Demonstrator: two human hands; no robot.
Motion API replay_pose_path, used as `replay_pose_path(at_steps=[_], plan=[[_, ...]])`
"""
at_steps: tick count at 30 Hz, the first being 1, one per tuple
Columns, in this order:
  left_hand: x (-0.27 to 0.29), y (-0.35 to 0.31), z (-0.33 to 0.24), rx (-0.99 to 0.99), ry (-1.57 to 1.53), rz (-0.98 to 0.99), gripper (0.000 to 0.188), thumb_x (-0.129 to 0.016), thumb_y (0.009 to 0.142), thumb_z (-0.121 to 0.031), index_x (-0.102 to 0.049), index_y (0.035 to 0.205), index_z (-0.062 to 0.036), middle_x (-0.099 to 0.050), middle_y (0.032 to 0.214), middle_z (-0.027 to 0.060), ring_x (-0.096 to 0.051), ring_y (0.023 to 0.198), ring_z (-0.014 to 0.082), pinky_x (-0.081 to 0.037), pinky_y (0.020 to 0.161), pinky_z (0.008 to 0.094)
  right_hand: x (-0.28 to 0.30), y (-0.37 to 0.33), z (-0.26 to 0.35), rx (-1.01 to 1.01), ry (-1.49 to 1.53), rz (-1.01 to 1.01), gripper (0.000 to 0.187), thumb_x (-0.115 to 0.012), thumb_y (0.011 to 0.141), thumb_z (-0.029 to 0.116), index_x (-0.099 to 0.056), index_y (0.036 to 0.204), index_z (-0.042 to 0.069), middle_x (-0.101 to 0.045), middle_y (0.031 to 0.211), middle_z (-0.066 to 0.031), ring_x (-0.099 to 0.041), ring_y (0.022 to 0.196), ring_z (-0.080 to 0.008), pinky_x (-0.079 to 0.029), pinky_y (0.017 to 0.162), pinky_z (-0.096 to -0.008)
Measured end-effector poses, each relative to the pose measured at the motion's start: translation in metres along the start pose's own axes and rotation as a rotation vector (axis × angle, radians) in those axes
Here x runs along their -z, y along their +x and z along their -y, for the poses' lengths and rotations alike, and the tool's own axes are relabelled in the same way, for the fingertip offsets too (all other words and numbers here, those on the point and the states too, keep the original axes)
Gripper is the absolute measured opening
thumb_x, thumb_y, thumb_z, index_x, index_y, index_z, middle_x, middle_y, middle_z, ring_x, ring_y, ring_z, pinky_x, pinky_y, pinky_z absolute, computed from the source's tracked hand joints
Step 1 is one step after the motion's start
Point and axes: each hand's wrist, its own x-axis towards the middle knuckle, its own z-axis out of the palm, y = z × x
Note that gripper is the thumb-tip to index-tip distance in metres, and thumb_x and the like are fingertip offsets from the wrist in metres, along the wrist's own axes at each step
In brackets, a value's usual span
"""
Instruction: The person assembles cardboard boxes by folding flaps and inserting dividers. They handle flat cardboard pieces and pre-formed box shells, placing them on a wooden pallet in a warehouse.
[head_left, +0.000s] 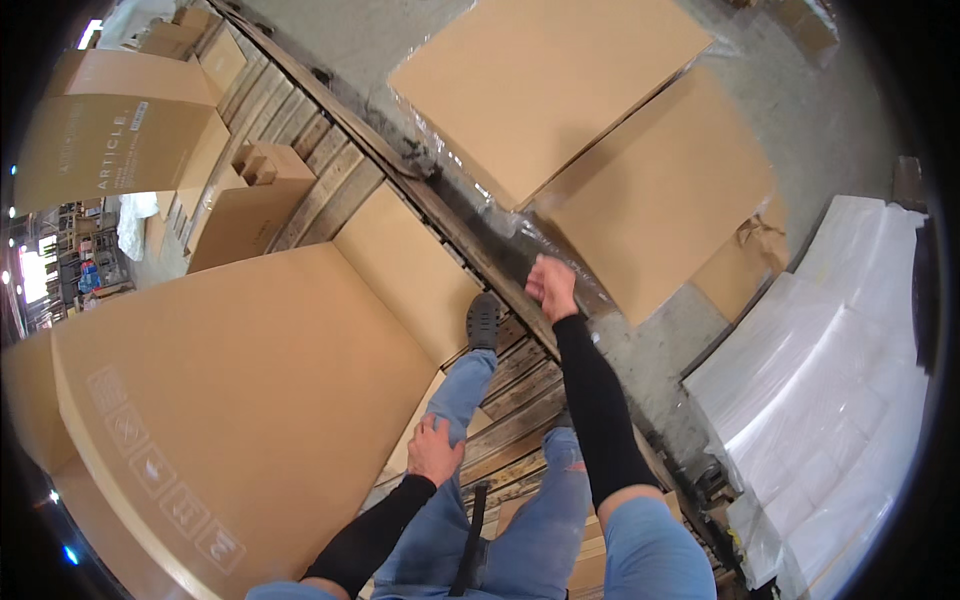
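My left hand (435, 452) rests on my bent left leg near the knee, its fingers laid over the jeans (462, 392) and holding nothing. Further out, my right hand (552, 288) hangs above the edge of the slatted wooden platform (500, 352), fingers curled in, with nothing visible in them. Close on my left stands a large brown cardboard box (240, 390) with pale printed symbols. One of its flaps (395, 270) lies flat on the slats by my grey shoe (483, 320).
Two big flat cardboard sheets (550, 80) (660, 200) lie on the concrete floor beyond the platform, with clear plastic film along their edges. A stack wrapped in white plastic (830, 370) stands at right. Opened boxes (110, 150) (250, 205) sit on the platform at the far left.
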Motion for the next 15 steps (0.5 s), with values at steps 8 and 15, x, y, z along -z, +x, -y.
replay_pose_path(at_steps=[8, 15], plan=[[0.032, 0.037, 0.039, 0.023, -0.151, -0.029, 0.037, -0.076, 0.078, -0.029, -0.066, 0.102, -0.0025, -0.057, 0.131, 0.0164, -0.057, 0.116, 0.0379, -0.050, 0.094, 0.0481, -0.108, 0.210, 0.001, 0.017, 0.202, -0.252, 0.041, -0.072, 0.091, 0.026, -0.055, 0.122, 0.005, -0.059, 0.115, -0.0111, -0.062, 0.089, -0.0293, -0.060, 0.071, -0.0417], [0.051, 0.048, 0.048, 0.047, -0.209, 0.020, 0.037, -0.076, 0.078, -0.030, -0.066, 0.101, -0.0026, -0.056, 0.134, 0.0132, -0.057, 0.117, 0.0363, -0.051, 0.094, 0.0462, -0.121, 0.223, 0.000, 0.062, 0.432, -0.304, 0.037, -0.074, 0.088, 0.007, -0.053, 0.118, -0.002, -0.062, 0.109, -0.0131, -0.066, 0.085, -0.0312, -0.062, 0.070, -0.0437]])
